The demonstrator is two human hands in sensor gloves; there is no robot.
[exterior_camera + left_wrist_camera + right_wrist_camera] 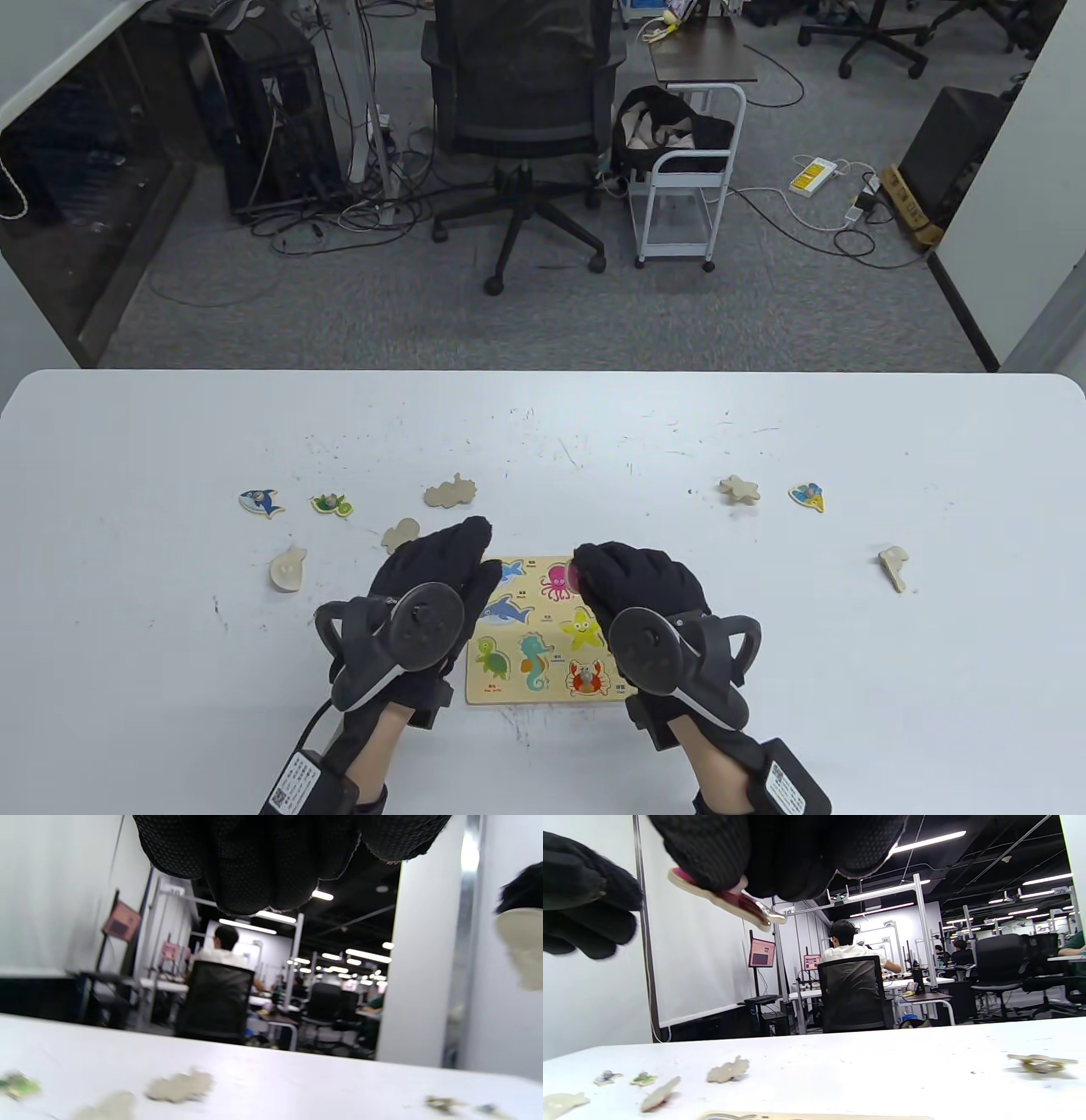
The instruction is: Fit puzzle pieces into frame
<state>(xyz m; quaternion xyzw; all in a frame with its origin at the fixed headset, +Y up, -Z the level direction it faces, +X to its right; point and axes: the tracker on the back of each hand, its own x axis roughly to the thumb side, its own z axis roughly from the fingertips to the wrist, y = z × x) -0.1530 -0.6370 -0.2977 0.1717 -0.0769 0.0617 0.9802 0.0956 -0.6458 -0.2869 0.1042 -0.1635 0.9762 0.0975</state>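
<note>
A wooden puzzle board is lying flat on the white surface, close to the person's edge, and serves here as the landmark. Its printed pictures of an octopus, dolphin, starfish, turtle, seahorse and crab are showing.

The right hand is hovering over the board's right edge. In the right wrist view its fingers are pinching a thin pink-faced puzzle piece, holding it tilted in the air above the board's far right corner. The left hand is hovering at the board's left edge with its fingers held fairly straight and close together, gripping nothing.

Loose pieces are lying scattered around the board. Beyond its far left corner, a plain wooden cloud-like piece is lying face down, with a smaller plain piece nearer the left hand. Further left of the board are lying a green turtle piece, a blue shark piece and another plain piece. Well to the right of the board are lying a plain star-like piece, a coloured piece and a plain piece furthest out.
</note>
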